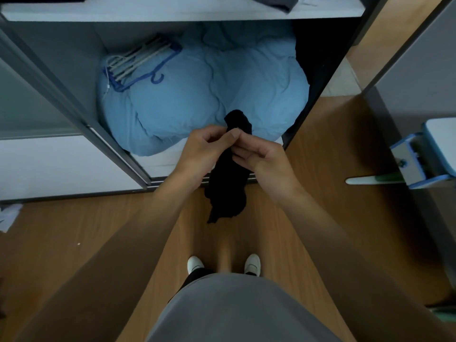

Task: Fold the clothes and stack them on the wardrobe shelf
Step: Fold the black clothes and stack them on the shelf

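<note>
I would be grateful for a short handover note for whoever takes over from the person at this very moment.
Left hand: pinching the top of the black garment.
Right hand: gripping the same garment just beside the left.
The garment hangs bunched in the air in front of the open wardrobe, above the blue duvet and hangers in the lower compartment.
Done: garment picked up; some clothes already lie on the white shelf above.
Left: fold the garment, then stack it on that shelf.
</note>
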Available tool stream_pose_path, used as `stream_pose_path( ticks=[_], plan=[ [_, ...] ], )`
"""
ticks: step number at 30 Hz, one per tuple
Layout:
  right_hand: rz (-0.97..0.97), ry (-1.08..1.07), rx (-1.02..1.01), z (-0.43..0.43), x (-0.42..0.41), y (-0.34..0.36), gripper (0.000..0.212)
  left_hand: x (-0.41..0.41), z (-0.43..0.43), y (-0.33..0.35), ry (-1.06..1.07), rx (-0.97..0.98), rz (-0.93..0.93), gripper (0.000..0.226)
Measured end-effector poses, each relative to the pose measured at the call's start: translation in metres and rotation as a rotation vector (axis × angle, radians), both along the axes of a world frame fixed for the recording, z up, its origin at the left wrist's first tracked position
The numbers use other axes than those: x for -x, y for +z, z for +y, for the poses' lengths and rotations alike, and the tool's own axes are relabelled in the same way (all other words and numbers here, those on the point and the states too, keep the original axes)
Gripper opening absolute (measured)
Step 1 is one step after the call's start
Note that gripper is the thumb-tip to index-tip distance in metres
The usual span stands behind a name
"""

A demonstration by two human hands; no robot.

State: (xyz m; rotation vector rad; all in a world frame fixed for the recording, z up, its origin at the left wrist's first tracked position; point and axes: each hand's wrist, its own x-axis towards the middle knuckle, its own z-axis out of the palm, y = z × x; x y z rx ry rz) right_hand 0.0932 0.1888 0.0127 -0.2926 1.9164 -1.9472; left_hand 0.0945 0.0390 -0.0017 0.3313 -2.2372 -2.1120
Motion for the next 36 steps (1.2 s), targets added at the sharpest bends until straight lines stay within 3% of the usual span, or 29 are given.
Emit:
stream_pose_path(
  ticks=[3, 5, 7, 11, 15, 20, 26, 33, 36],
  plan=[
    [-0.128, -0.008, 0.151, 0.003, 0.002, -0.002, 0.047, 0.001, -0.007, 0.002, -0.040, 0.024, 0.056, 0.011],
    [-0.128, 0.031, 0.145, 0.004, 0.003, -0.002, 0.049, 0.002, -0.011, 0.003, -0.042, 0.091, 0.082, 0.015],
    [-0.057, 0.013, 0.015, 0.004, 0.004, 0.000, 0.046, 0.002, -0.013, 0.005, -0.042, 0.159, 0.087, 0.018],
    [0.312, -0.180, -0.334, 0.010, 0.020, 0.010, 0.025, -0.002, -0.019, 0.013, -0.176, 0.331, 0.111, 0.016],
    [0.506, 0.095, -0.344, 0.017, 0.037, 0.024, 0.022, -0.005, -0.026, 0.026, -0.251, 0.354, 0.114, 0.018],
    [0.589, 0.194, -0.381, 0.003, 0.035, 0.023, 0.012, -0.009, -0.032, 0.032, -0.280, 0.494, 0.134, 0.018],
    [0.640, 0.195, -0.696, -0.003, 0.030, 0.015, 0.016, -0.016, -0.040, 0.023, -0.283, 0.562, 0.097, 0.018],
    [0.477, 0.189, -0.401, -0.007, 0.020, 0.013, 0.023, -0.027, -0.042, 0.016, -0.268, 0.464, 0.212, 0.007],
    [0.473, 0.162, -0.386, -0.012, 0.018, 0.012, 0.025, -0.034, -0.047, 0.009, -0.255, 0.458, 0.310, 0.021]
  ],
)
